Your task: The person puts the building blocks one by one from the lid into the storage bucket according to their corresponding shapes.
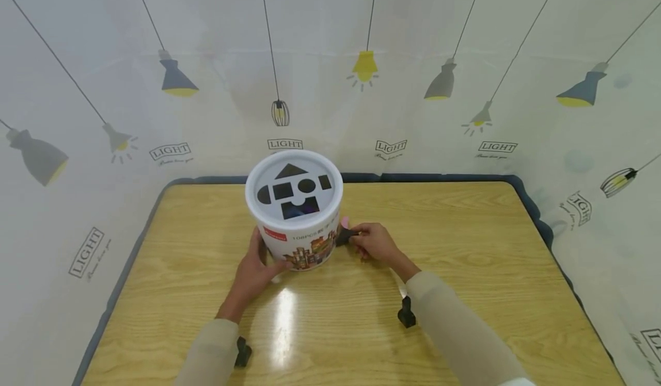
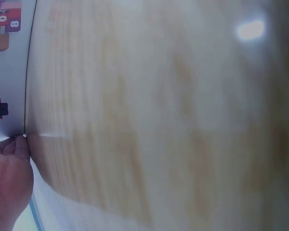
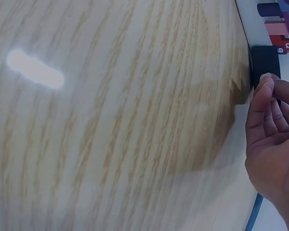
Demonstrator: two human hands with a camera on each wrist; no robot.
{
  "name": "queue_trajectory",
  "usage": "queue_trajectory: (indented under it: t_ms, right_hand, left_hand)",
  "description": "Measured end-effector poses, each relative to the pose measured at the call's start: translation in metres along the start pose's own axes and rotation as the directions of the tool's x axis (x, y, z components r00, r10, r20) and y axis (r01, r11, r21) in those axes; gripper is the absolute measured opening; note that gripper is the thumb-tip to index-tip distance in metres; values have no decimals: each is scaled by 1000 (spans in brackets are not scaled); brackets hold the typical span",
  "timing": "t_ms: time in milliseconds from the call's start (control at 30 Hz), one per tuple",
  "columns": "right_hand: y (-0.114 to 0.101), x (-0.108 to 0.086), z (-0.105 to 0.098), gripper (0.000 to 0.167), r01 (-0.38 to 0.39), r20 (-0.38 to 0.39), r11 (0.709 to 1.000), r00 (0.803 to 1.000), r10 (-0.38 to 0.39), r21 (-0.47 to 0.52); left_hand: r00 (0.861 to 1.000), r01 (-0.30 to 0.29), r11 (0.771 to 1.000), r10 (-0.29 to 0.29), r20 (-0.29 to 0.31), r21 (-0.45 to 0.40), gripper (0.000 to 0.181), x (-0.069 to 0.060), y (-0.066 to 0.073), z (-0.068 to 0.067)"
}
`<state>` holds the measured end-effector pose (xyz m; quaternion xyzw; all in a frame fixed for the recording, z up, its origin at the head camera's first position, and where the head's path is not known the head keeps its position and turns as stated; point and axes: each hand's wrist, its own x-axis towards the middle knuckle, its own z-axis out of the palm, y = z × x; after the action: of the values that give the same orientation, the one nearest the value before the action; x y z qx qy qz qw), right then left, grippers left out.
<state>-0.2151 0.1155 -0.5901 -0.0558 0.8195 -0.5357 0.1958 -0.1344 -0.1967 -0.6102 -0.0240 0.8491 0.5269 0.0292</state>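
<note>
A white round block bucket [image 1: 276, 247] with colourful printing stands on the table. Its pale lid [image 1: 268, 214] has several shape cut-outs: a triangle, a square, a circle and others. My left hand [image 1: 258, 271] holds the bucket's left side, thumb at the front; in the left wrist view the fingertips [image 2: 20, 144] meet its lower wall. At the bucket's right side, my right hand [image 1: 377, 242] pinches a flat black piece [image 1: 344, 237] between thumb and fingers. The right wrist view shows that black piece [image 3: 265, 62] against the printed wall. A small pink thing [image 1: 345, 222] peeks out behind it, mostly hidden.
The wooden table [image 1: 465, 225] ends at a lamp-patterned wall covering [image 1: 330, 99] on the back and sides. Small black objects sit beside the forearms, one by the left sleeve [image 1: 242, 351], another by the right [image 1: 407, 312].
</note>
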Motion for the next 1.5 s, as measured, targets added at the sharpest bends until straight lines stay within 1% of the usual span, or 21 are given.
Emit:
queue_trajectory:
  t_ms: [267,533,833,1033,1133,1267,1500]
  right_hand:
    - [-7,-7,-7,17,26,10,999,1000,-26,-20]
    - [-21,-10,-17,19,92,2,992,996,-92,-89]
    - [-46,-22,-28,20,114,17,991,993,-113,-72]
    - [-61,-30,-32,20,168,24,983,986,-166,-77]
    - [-69,-35,-33,20,209,33,974,978,-207,-83]
    - [-80,-40,-34,20,242,40,966,970,-239,-91]
    - [-92,-46,-38,23,247,47,963,969,-243,-112]
  left_hand:
    - [1000,-9,1000,9,0,-3,120,-1,3,0]
    - [1000,-6,1000,6,-1,20,119,-2,4,-1]
    - [1000,-4,1000,4,-2,5,118,-2,5,0]
    - [1000,-4,1000,4,-4,14,118,-2,3,0]
    - [1000,-7,1000,7,-7,15,118,-2,4,0]
    - [1000,-15,1000,15,-12,8,118,-2,4,0]
    - [1000,-18,1000,18,-3,6,118,-2,4,0]
